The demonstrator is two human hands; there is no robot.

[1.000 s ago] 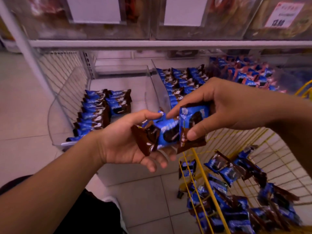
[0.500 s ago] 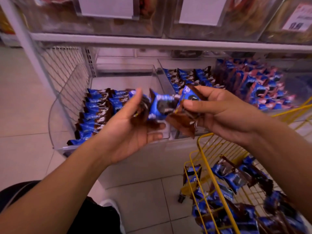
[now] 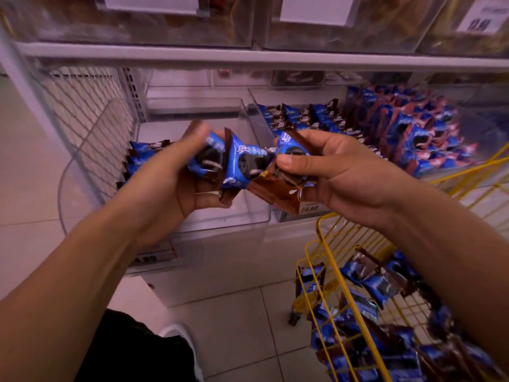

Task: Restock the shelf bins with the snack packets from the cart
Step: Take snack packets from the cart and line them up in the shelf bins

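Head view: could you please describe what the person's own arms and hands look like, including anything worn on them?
Both forearms are bare, with no sleeve reaching into view. The left hand and right hand wear no gloves, and no watch or bracelet shows at either wrist. No ring is visible on the fingers in view. The nails look short and unpainted. Dark clothing shows below the left arm.

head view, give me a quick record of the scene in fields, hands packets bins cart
left hand: holds a few blue snack packets
right hand: pinches one packet by thumb and fingers
left bin: clear, partly filled, packets in rows at its left side
right bin: nearly full
cart: yellow wire, lower right, many loose packets inside
position: both hands above the left bin's front
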